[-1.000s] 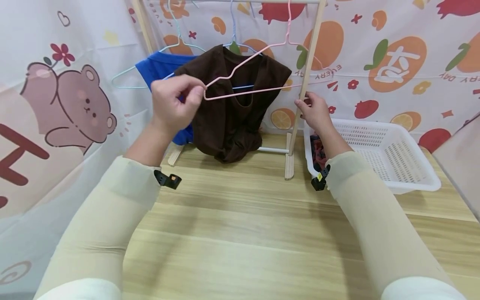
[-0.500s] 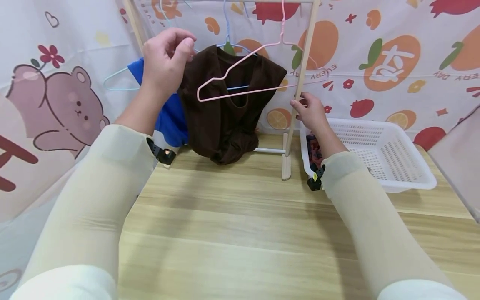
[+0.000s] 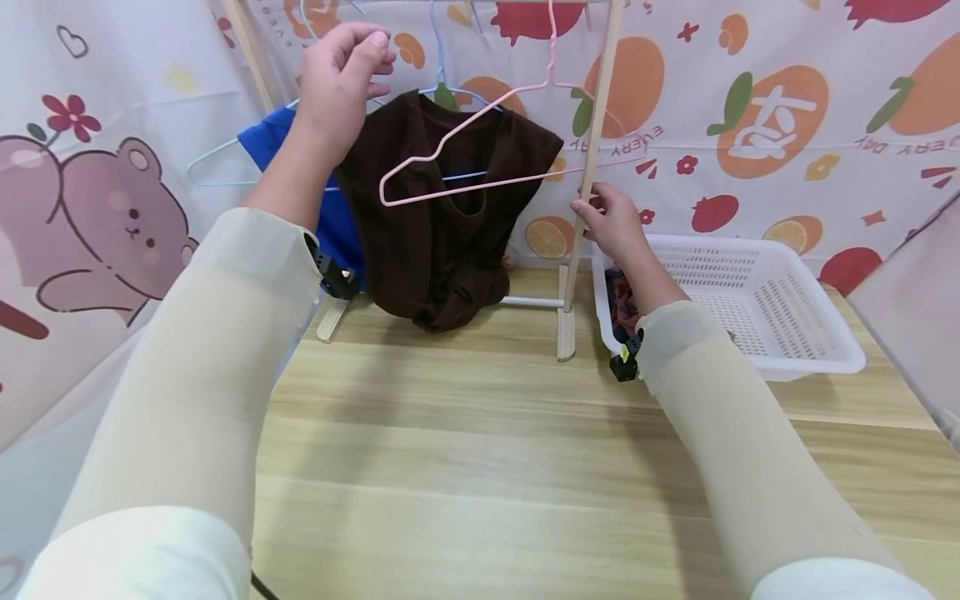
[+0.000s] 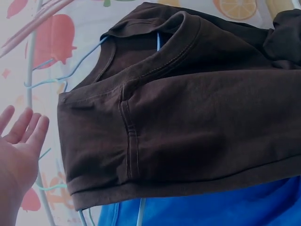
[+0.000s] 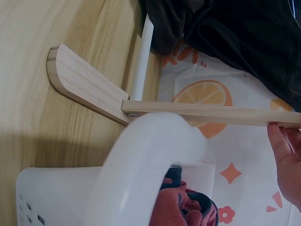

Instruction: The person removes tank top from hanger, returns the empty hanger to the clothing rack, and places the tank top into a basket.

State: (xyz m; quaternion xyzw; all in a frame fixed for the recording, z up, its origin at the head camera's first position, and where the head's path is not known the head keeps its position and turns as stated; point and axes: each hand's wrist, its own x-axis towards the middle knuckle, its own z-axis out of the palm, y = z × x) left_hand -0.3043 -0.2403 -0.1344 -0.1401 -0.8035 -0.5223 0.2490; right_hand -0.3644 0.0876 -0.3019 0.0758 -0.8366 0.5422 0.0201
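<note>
My left hand (image 3: 341, 79) is raised at the upper left beside the rack, in front of the hanging clothes. In the left wrist view its fingers (image 4: 35, 134) are loosely extended, holding nothing, near the shoulder of a brown sleeveless top (image 4: 188, 113). That top hangs on a blue hanger (image 3: 440, 54). Behind it, a blue garment (image 3: 339, 229) hangs on a light blue hanger (image 3: 217, 150). A bare pink hanger (image 3: 552, 50) hangs in front of the top. My right hand (image 3: 617, 223) grips the rack's right wooden post (image 3: 600, 108), thumb on the near side.
A white perforated basket (image 3: 817, 367) stands right of the rack, with red and dark cloth (image 3: 621, 304) at its left end. The rack's wooden foot (image 3: 566, 335) rests on the wood-grain table (image 3: 450, 467). A printed curtain (image 3: 847, 50) lies behind.
My left hand has let go of the pink hanger's left corner and moved up toward the top of the rack. My right hand keeps its place on the post. The head view has shifted slightly.
</note>
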